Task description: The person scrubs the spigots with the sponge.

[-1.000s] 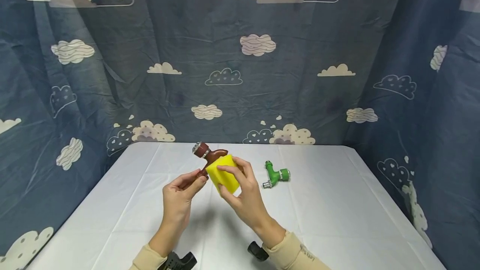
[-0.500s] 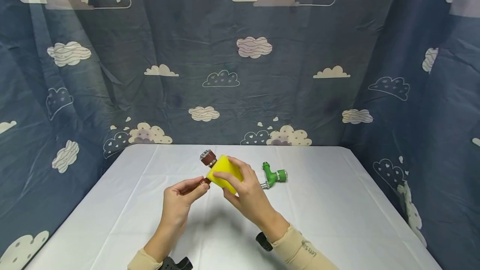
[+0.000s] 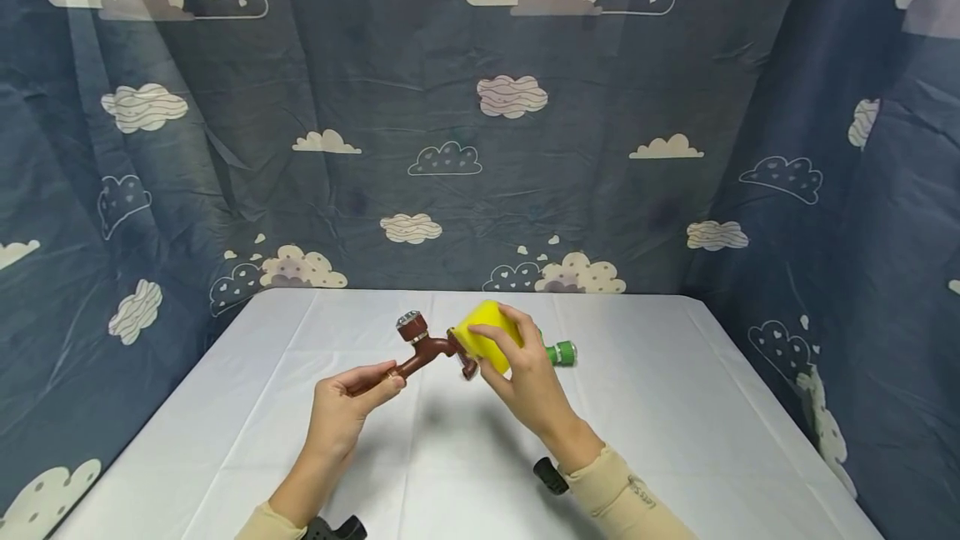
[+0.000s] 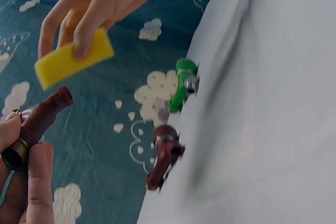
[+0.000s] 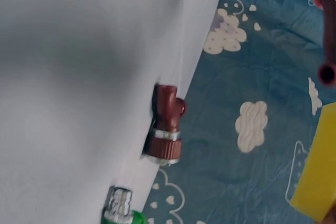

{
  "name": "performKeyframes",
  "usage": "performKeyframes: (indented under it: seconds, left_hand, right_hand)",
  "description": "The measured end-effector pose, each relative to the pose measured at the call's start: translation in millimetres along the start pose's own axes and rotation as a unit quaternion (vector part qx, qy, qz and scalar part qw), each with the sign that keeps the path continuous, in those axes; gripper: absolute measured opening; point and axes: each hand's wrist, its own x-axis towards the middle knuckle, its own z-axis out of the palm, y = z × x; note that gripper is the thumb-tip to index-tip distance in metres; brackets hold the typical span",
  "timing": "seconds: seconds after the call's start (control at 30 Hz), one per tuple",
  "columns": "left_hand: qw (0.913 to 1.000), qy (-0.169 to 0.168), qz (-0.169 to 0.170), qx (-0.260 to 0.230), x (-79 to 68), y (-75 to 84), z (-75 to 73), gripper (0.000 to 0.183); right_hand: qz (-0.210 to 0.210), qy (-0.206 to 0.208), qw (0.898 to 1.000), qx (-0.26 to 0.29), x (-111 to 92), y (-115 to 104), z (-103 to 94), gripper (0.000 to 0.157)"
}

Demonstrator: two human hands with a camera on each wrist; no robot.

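My left hand [image 3: 341,407] pinches a brown tap [image 3: 427,350] by one end, its ribbed knob pointing up and its spout toward the right. In my right hand [image 3: 538,390] a yellow sponge [image 3: 486,333] is gripped between thumb and fingers. A small gap between the sponge [image 4: 73,62] and the mouth of the held tap [image 4: 44,114] shows in the left wrist view. A second brown tap [image 4: 166,153] lies on the table, partly hidden behind the sponge in the head view. Farther right lies a green tap [image 3: 562,353], half covered by my right hand.
A white cloth covers the table [image 3: 675,407]. Dark blue curtains [image 3: 420,65] with cloud prints hang along the back and both sides. Black wrist mounts [image 3: 551,476] sit at my sleeves.
The sponge, which overlapped the held tap, has moved right with my right hand. My left hand has shifted slightly left, and the second brown tap now shows in the head view.
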Motion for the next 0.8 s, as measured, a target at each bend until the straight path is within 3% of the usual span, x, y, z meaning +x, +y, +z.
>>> performKeyframes:
  seconds: [0.3,0.5,0.67,0.8]
  left_hand:
    - [0.9990,0.032,-0.015,-0.027,17.5,-10.8,-26.9,0.019]
    - [0.9976,0.055,-0.022,-0.036,30.1,-17.9,-42.4,0.025]
    - [0.9959,0.066,-0.039,-0.048,38.9,-21.0,-57.9,0.017]
    - [0.9952,0.070,-0.052,-0.044,43.8,-23.8,-72.4,0.025]
  right_hand:
    - [0.031,-0.011,0.999,0.009,-6.7,12.7,-8.6,0.050]
    - [0.037,-0.011,0.999,0.002,-10.5,19.0,-13.7,0.049]
    - [0.047,-0.016,0.999,-0.004,-15.1,23.4,-19.7,0.051]
    - [0.050,-0.020,0.999,-0.004,-19.9,28.2,-25.3,0.052]
